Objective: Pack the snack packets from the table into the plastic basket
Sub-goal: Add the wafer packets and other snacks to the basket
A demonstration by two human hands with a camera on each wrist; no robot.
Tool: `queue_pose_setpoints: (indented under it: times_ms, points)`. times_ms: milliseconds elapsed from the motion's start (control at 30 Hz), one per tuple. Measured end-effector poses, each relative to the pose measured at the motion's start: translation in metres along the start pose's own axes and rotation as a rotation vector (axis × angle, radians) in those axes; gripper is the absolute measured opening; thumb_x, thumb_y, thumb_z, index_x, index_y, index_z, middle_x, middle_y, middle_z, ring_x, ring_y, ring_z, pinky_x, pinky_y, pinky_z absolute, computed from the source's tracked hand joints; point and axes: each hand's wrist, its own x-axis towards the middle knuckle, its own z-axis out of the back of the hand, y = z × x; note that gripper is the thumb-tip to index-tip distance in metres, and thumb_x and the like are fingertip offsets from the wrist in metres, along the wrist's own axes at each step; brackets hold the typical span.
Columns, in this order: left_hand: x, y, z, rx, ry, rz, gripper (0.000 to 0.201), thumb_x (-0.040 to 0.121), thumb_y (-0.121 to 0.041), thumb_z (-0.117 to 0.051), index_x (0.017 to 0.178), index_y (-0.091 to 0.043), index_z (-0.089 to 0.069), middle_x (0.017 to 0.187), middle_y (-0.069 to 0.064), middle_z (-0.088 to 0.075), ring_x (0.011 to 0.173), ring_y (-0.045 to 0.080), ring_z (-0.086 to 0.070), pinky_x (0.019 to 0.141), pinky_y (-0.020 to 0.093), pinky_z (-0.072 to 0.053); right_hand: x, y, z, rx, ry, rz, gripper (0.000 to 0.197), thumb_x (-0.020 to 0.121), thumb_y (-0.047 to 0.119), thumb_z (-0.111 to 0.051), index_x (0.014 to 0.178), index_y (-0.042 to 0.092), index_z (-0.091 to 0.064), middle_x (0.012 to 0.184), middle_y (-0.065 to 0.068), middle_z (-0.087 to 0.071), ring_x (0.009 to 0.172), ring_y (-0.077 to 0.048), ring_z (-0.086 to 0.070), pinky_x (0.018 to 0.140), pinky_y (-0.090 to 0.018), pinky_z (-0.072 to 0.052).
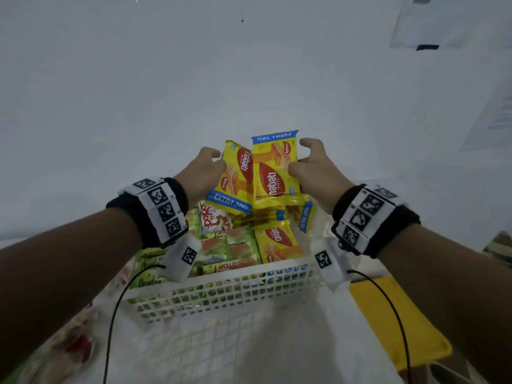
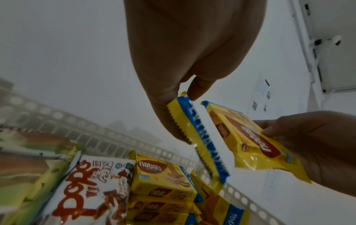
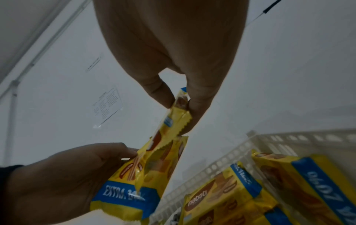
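Two yellow Nabati wafer packets are held side by side above the far end of the white plastic basket [image 1: 221,289]. My left hand [image 1: 219,159] pinches the left packet [image 1: 234,178] by its edge, thumb against fingers, as the left wrist view shows on the packet's edge [image 2: 198,137]. My right hand [image 1: 297,159] pinches the right packet [image 1: 274,173], also seen edge-on [image 3: 177,115]. In the basket lie more Nabati packets [image 1: 277,239], a white Pops packet [image 1: 213,220] and green Apollo packets [image 1: 221,253].
Green packets [image 1: 146,261] lie just outside the basket's left side under my left wrist. A flat yellow object [image 1: 399,322] lies on the table to the right. A white wall stands close behind the basket. Black cables hang from both wrists.
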Motion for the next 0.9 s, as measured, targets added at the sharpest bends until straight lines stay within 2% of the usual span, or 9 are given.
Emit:
queue_pose_setpoints:
  times_ms: [67,100,200,267,333,467,567,733,900]
  points:
    - [0.013,0.010,0.001,-0.103,0.073,0.043,0.054,0.070,-0.040,-0.059,0.117,-0.013,-0.056,0.103,0.019,-0.063,0.082,0.037,-0.057,0.076,0.052,-0.055,0.005,0.000,-0.008,0.021,0.038,-0.012,0.070,0.094,0.009,-0.053,0.152,0.031,-0.021,0.090,-0.014,-0.048,0.073,-0.026,-0.046,0.061,-0.039,-0.036]
    - [0.021,0.017,0.001,-0.162,0.101,0.046,0.052,0.067,-0.041,-0.061,0.110,-0.011,-0.057,0.106,0.015,-0.062,0.085,0.036,-0.055,0.078,0.052,-0.053,0.006,0.001,-0.012,0.018,0.057,-0.022,0.071,0.094,0.009,-0.053,0.152,0.031,-0.020,0.087,-0.013,-0.045,0.072,-0.026,-0.044,0.058,-0.037,-0.034]
    - [0.006,0.009,-0.001,-0.253,0.159,0.026,0.061,0.088,-0.055,-0.066,0.131,-0.012,-0.055,0.129,0.006,-0.065,0.114,0.027,-0.065,0.100,0.049,-0.051,0.010,0.002,-0.022,0.005,0.105,-0.045,0.075,0.093,0.008,-0.053,0.154,0.031,-0.016,0.085,-0.013,-0.043,0.072,-0.027,-0.042,0.055,-0.034,-0.032]
    - [-0.001,0.007,-0.003,-0.221,0.190,-0.013,0.060,0.092,-0.045,-0.071,0.137,-0.014,-0.048,0.127,0.008,-0.068,0.111,0.026,-0.070,0.095,0.048,-0.057,0.011,0.004,-0.028,-0.038,0.128,-0.054,0.075,0.093,0.010,-0.055,0.153,0.033,-0.016,0.087,-0.015,-0.052,0.072,-0.031,-0.052,0.058,-0.037,-0.044]
    - [-0.001,0.010,-0.002,-0.201,0.192,-0.033,0.058,0.092,-0.033,-0.073,0.138,-0.014,-0.043,0.123,0.010,-0.068,0.102,0.026,-0.073,0.086,0.046,-0.061,0.010,0.004,-0.032,-0.105,0.150,-0.070,0.075,0.094,0.015,-0.062,0.152,0.033,-0.019,0.104,-0.016,-0.066,0.090,-0.036,-0.070,0.075,-0.048,-0.060]
    - [-0.001,0.014,0.001,-0.083,0.215,-0.096,0.059,0.089,-0.031,-0.077,0.135,-0.018,-0.043,0.117,0.006,-0.070,0.097,0.024,-0.075,0.087,0.050,-0.060,0.008,0.001,-0.026,-0.410,0.064,0.078,0.086,0.090,0.038,-0.074,0.156,0.026,-0.020,0.144,-0.013,-0.042,0.117,-0.028,-0.058,0.092,-0.042,-0.054]
    - [-0.001,0.014,0.002,0.058,0.260,-0.152,0.058,0.087,-0.031,-0.079,0.133,-0.020,-0.046,0.115,0.003,-0.070,0.093,0.020,-0.075,0.083,0.046,-0.062,0.010,0.008,-0.019,-0.495,0.035,0.275,0.093,0.085,0.045,-0.078,0.157,0.032,-0.021,0.147,-0.011,-0.034,0.132,-0.028,-0.047,0.108,-0.042,-0.043]
    - [0.007,0.011,0.000,0.089,0.276,-0.191,0.060,0.080,-0.036,-0.084,0.128,-0.022,-0.050,0.111,0.002,-0.071,0.089,0.020,-0.076,0.082,0.050,-0.062,0.018,0.019,-0.016,-0.754,0.212,0.287,0.085,0.086,0.049,-0.076,0.155,0.027,-0.032,0.146,-0.006,-0.048,0.129,-0.022,-0.050,0.100,-0.035,-0.045]
    - [0.018,0.011,0.001,0.035,0.253,-0.223,0.048,0.083,-0.045,-0.080,0.118,-0.021,-0.058,0.107,0.003,-0.075,0.089,0.021,-0.076,0.081,0.045,-0.062,0.019,0.021,-0.007,-0.683,0.156,0.265,0.055,0.085,0.045,-0.078,0.131,0.025,-0.053,0.111,0.002,-0.064,0.090,-0.012,-0.063,0.074,-0.026,-0.049]
